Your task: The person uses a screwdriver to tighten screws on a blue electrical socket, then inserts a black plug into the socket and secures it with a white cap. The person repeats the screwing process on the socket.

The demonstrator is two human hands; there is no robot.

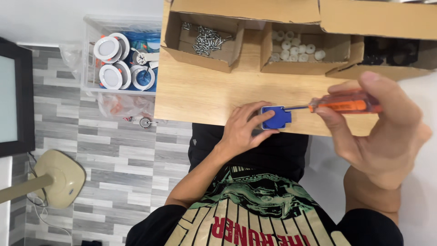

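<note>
A small blue plastic block (pixel 276 117) sits at the near edge of the wooden desk (pixel 200 93), pinned there by the left hand (pixel 243 130), whose grip is closed around its left side with fingertips on top. The right hand (pixel 387 130) has its grip wrapped tightly round the orange handle of a screwdriver (pixel 339 106), the thin metal shaft lying level and its tip meeting the block's right side. Behind them on the desk stand open cardboard boxes: one with loose metal screws (pixel 207 38), one with small white round parts (pixel 296 48). To the left, on the floor, a clear plastic bin (pixel 88 54) holds round white lamp fittings (pixel 111 61).
</note>
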